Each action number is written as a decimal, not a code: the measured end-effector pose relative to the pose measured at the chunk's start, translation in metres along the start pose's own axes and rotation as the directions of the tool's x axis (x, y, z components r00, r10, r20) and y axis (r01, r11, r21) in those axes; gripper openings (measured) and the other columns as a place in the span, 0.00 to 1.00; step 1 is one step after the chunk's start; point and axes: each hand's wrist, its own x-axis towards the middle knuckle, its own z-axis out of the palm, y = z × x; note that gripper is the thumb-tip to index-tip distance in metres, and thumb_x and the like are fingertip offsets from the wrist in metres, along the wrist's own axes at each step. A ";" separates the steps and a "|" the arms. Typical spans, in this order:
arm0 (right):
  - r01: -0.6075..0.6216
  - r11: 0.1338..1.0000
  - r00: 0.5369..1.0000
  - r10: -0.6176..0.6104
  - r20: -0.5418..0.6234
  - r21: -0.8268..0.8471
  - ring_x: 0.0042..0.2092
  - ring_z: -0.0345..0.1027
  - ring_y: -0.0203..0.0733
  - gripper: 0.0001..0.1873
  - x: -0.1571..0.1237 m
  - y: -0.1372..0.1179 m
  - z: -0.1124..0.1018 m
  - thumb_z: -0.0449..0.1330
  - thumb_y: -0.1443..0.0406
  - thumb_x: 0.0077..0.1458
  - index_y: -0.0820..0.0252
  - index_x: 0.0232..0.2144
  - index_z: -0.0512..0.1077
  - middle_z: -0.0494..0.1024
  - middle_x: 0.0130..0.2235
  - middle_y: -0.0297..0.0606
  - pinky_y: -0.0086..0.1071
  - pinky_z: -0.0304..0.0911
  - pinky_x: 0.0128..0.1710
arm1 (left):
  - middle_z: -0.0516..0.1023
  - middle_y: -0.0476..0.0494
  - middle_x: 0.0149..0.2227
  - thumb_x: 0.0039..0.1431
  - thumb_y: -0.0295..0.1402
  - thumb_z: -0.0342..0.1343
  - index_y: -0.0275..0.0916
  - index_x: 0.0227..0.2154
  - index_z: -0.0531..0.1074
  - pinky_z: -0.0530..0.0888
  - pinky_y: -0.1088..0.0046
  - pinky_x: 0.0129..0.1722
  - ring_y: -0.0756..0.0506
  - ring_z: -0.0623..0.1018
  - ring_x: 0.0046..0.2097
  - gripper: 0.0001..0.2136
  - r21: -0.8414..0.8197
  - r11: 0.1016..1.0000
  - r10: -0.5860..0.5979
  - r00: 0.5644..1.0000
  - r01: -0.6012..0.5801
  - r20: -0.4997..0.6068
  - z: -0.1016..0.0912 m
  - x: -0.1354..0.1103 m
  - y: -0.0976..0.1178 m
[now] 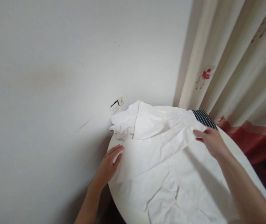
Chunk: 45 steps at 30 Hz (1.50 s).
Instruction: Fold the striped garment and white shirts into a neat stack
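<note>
A white shirt point(161, 161) lies spread over a round white table point(236, 149). My left hand point(108, 166) rests at the table's left edge, fingers stretched out flat against the shirt's left side. My right hand point(211, 140) lies on the shirt's upper right part, its fingers closed in a pinch on a fold of the cloth. More white cloth point(123, 123) is bunched at the table's far left.
A dark striped garment point(204, 118) pokes out at the far right of the table. A cream curtain point(235, 62) with red flowers hangs to the right. A wall socket point(116, 105) sits on the white wall behind the table.
</note>
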 end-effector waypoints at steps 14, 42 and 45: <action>0.026 0.975 0.951 0.044 -0.307 0.220 0.27 0.70 0.35 0.09 0.085 0.023 0.015 0.64 0.73 0.39 0.60 0.28 0.74 0.79 0.29 0.33 0.25 0.69 0.22 | 0.78 0.43 0.56 0.70 0.30 0.45 0.42 0.53 0.75 0.71 0.56 0.63 0.44 0.74 0.60 0.16 -0.129 0.991 0.059 0.992 -0.045 0.109 0.047 -0.003 0.031; 0.123 0.991 0.968 -0.130 -0.214 -0.043 0.28 0.70 0.31 0.10 0.107 -0.038 0.013 0.61 0.75 0.51 0.66 0.38 0.78 0.81 0.34 0.39 0.26 0.71 0.30 | 0.82 0.41 0.43 0.66 0.31 0.51 0.39 0.48 0.77 0.73 0.64 0.50 0.41 0.80 0.45 0.13 -0.085 0.996 0.036 0.941 -0.008 0.336 0.048 0.093 -0.036; 0.086 0.990 0.978 -0.105 -0.181 -0.109 0.28 0.70 0.32 0.10 0.116 -0.027 0.021 0.61 0.76 0.51 0.67 0.36 0.78 0.80 0.34 0.40 0.28 0.71 0.30 | 0.82 0.42 0.43 0.63 0.28 0.53 0.40 0.47 0.77 0.73 0.65 0.49 0.43 0.80 0.44 0.13 -0.082 0.997 0.041 0.936 -0.013 0.349 0.047 0.089 -0.043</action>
